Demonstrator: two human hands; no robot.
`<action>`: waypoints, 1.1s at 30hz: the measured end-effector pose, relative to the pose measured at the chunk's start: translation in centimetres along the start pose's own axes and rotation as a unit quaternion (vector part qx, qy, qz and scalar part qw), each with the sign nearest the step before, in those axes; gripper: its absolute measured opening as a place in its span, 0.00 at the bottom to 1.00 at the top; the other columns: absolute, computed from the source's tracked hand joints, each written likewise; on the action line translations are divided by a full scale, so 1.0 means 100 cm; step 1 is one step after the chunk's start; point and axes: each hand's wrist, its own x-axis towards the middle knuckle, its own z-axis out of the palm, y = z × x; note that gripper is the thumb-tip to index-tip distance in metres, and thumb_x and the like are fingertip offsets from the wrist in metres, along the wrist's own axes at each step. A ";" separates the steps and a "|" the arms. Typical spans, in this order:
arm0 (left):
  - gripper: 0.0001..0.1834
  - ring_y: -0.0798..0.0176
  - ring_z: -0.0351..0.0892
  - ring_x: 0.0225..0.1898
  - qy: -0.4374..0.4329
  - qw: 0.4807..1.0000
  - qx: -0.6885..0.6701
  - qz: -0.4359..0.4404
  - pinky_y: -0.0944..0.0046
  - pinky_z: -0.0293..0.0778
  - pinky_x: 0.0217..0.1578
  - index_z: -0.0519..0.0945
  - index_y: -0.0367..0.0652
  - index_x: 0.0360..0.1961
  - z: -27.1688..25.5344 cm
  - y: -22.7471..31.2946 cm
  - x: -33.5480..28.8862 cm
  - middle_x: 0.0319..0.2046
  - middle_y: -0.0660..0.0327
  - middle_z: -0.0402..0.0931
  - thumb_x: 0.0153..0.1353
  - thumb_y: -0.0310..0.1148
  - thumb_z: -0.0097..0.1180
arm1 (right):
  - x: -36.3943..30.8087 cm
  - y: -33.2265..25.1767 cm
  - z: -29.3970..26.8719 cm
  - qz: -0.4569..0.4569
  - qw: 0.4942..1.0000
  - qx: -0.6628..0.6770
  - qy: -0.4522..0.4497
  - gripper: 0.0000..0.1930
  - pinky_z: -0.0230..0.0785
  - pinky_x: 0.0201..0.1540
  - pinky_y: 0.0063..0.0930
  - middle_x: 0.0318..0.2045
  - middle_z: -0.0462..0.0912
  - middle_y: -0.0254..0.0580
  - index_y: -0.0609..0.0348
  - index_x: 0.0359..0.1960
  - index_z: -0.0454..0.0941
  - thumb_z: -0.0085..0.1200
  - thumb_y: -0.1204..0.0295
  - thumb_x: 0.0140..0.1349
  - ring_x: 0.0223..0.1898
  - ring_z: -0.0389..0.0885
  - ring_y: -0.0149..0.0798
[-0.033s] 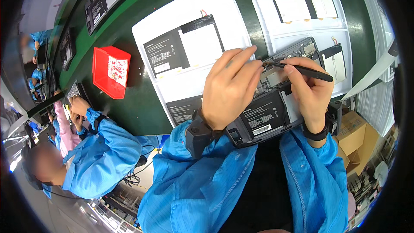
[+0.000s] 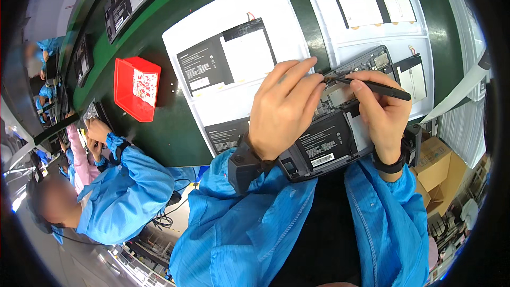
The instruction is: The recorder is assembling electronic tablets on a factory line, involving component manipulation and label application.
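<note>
My right hand point(image 2: 383, 110) grips black tweezers point(image 2: 392, 91), their tips pointing left at the upper part of an opened tablet-like device point(image 2: 295, 172). My left hand point(image 2: 281, 109) lies over the device's left side, fingers bent and fingertips together beside the tweezer tips. What those fingertips hold, if anything, is too small to make out. The device is tilted, its exposed circuit board point(image 2: 337, 95) showing between my hands. Below the board sits a black battery point(image 2: 323, 141) with a white label. Part of the device is hidden under my left hand.
A white tray point(image 2: 212, 34) holding battery packs point(image 2: 249, 50) lies left of the device; another white tray point(image 2: 329, 48) with batteries is behind and right. A red bin point(image 2: 123, 87) with small pieces stands left. A co-worker in blue point(image 2: 127, 191) sits at left. Cardboard boxes point(image 2: 433, 165) are at right.
</note>
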 end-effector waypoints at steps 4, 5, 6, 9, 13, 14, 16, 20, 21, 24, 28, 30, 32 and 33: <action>0.10 0.48 0.83 0.45 0.000 1.000 -0.022 -0.015 0.57 0.80 0.43 0.85 0.32 0.35 0.000 0.002 0.001 0.46 0.50 0.84 0.50 0.19 0.69 | 0.001 0.002 0.001 0.000 1.000 0.010 0.012 0.08 0.47 0.20 0.13 0.22 0.78 0.24 0.67 0.44 0.85 0.63 0.80 0.64 0.19 0.63 0.14; 0.10 0.48 0.84 0.45 -0.001 1.000 -0.022 -0.019 0.57 0.80 0.43 0.85 0.33 0.35 0.000 0.002 0.001 0.45 0.50 0.85 0.50 0.19 0.69 | 0.000 0.002 0.001 0.001 1.000 0.010 0.013 0.08 0.47 0.20 0.13 0.22 0.78 0.24 0.67 0.44 0.85 0.63 0.80 0.64 0.19 0.63 0.14; 0.10 0.48 0.84 0.45 -0.002 1.000 -0.022 -0.019 0.57 0.80 0.43 0.85 0.33 0.35 0.000 0.003 0.001 0.45 0.50 0.85 0.50 0.19 0.69 | 0.000 0.001 0.001 0.002 1.000 0.010 0.014 0.08 0.48 0.20 0.13 0.22 0.79 0.25 0.67 0.44 0.85 0.63 0.80 0.64 0.19 0.64 0.14; 0.09 0.49 0.84 0.45 -0.005 0.999 -0.026 -0.024 0.58 0.80 0.43 0.85 0.33 0.34 0.000 0.004 0.001 0.45 0.50 0.85 0.51 0.19 0.70 | 0.001 0.002 0.000 0.000 1.000 0.008 0.014 0.08 0.49 0.21 0.12 0.24 0.81 0.26 0.67 0.45 0.85 0.64 0.80 0.64 0.20 0.65 0.14; 0.09 0.49 0.84 0.45 -0.010 0.999 -0.030 -0.032 0.58 0.81 0.43 0.85 0.33 0.34 0.000 0.005 0.001 0.45 0.50 0.85 0.51 0.20 0.70 | 0.001 0.003 0.000 -0.008 1.000 -0.007 0.008 0.09 0.56 0.23 0.10 0.30 0.85 0.31 0.67 0.44 0.85 0.65 0.80 0.63 0.23 0.69 0.14; 0.09 0.50 0.84 0.45 -0.007 0.999 -0.028 -0.031 0.58 0.81 0.43 0.85 0.33 0.34 0.000 0.005 0.001 0.45 0.50 0.85 0.51 0.20 0.70 | 0.002 0.003 0.001 -0.007 1.000 -0.007 0.009 0.09 0.56 0.23 0.10 0.30 0.85 0.31 0.67 0.44 0.85 0.65 0.80 0.63 0.23 0.69 0.14; 0.09 0.50 0.84 0.45 -0.008 0.999 -0.028 -0.033 0.58 0.81 0.43 0.85 0.34 0.34 -0.001 0.006 0.001 0.45 0.51 0.85 0.51 0.20 0.70 | 0.002 0.003 0.001 -0.014 1.000 -0.023 0.008 0.09 0.60 0.25 0.09 0.33 0.86 0.33 0.66 0.44 0.86 0.65 0.80 0.63 0.25 0.72 0.15; 0.08 0.50 0.84 0.45 -0.004 0.999 -0.030 -0.039 0.59 0.80 0.43 0.85 0.34 0.34 -0.001 0.007 0.002 0.44 0.51 0.85 0.51 0.20 0.70 | 0.002 0.000 0.001 -0.008 0.999 -0.036 0.004 0.08 0.62 0.26 0.09 0.33 0.86 0.33 0.66 0.44 0.86 0.65 0.80 0.63 0.25 0.73 0.15; 0.08 0.50 0.84 0.45 -0.005 0.999 -0.030 -0.039 0.59 0.80 0.43 0.85 0.34 0.34 -0.001 0.007 0.002 0.44 0.51 0.85 0.51 0.20 0.70 | 0.002 0.000 0.000 -0.009 0.999 -0.036 0.002 0.09 0.63 0.26 0.09 0.33 0.86 0.34 0.66 0.44 0.86 0.65 0.80 0.63 0.26 0.74 0.16; 0.08 0.51 0.84 0.44 -0.014 0.996 -0.039 -0.073 0.59 0.80 0.43 0.85 0.35 0.34 -0.003 0.009 0.003 0.44 0.51 0.85 0.52 0.21 0.69 | 0.002 0.001 0.001 -0.014 0.999 -0.035 0.000 0.09 0.63 0.27 0.09 0.33 0.86 0.34 0.67 0.44 0.86 0.65 0.79 0.63 0.26 0.74 0.16; 0.08 0.53 0.84 0.42 -0.013 0.993 -0.037 -0.114 0.59 0.79 0.43 0.85 0.37 0.34 -0.002 0.010 0.006 0.42 0.54 0.86 0.52 0.22 0.69 | 0.003 0.002 0.002 -0.018 1.000 -0.024 0.002 0.09 0.62 0.26 0.09 0.33 0.86 0.34 0.66 0.44 0.86 0.65 0.80 0.63 0.25 0.73 0.16; 0.08 0.54 0.83 0.41 -0.014 0.992 -0.031 -0.125 0.59 0.78 0.42 0.84 0.37 0.34 -0.003 0.012 0.008 0.40 0.55 0.86 0.52 0.23 0.69 | 0.003 0.000 0.002 -0.014 0.999 -0.033 0.001 0.09 0.61 0.26 0.09 0.32 0.86 0.34 0.66 0.44 0.86 0.65 0.79 0.63 0.25 0.73 0.16; 0.07 0.55 0.82 0.38 -0.049 0.981 -0.033 -0.187 0.59 0.77 0.40 0.85 0.38 0.34 -0.007 0.014 0.010 0.36 0.57 0.86 0.53 0.25 0.69 | 0.003 -0.001 0.002 -0.011 0.999 -0.042 0.000 0.08 0.61 0.25 0.09 0.32 0.86 0.33 0.66 0.43 0.86 0.66 0.79 0.63 0.25 0.72 0.16; 0.07 0.55 0.82 0.38 -0.048 0.981 -0.033 -0.188 0.59 0.77 0.40 0.85 0.38 0.34 -0.008 0.014 0.011 0.36 0.57 0.86 0.53 0.25 0.69 | 0.003 -0.001 0.002 -0.008 0.999 -0.044 0.000 0.08 0.60 0.25 0.09 0.31 0.86 0.33 0.66 0.43 0.86 0.66 0.79 0.63 0.25 0.72 0.16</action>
